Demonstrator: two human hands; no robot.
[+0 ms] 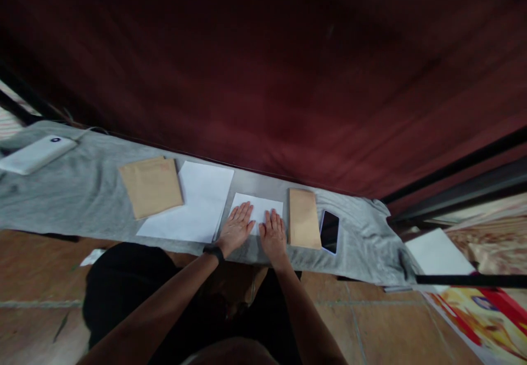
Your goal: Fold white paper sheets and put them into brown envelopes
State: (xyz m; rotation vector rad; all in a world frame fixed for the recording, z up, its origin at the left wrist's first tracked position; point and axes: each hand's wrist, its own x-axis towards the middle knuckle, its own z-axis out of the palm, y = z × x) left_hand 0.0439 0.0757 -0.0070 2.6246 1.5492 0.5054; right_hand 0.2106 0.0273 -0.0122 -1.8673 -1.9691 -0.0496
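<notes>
A small white sheet of paper, perhaps folded, lies on the grey cloth in front of me. My left hand rests flat on its left part, fingers stretched out, a dark band on the wrist. On its lower right part lies my right hand, also flat with the fingers extended. Left of them are larger white sheets of paper, partly covered by brown paper envelopes. To the right sits another stack of brown envelopes, close to my right hand.
A smartphone lies right of the brown stack. At the far left a white device with a cable rests on the grey cloth. A dark red curtain rises behind. A colourful box stands at lower right.
</notes>
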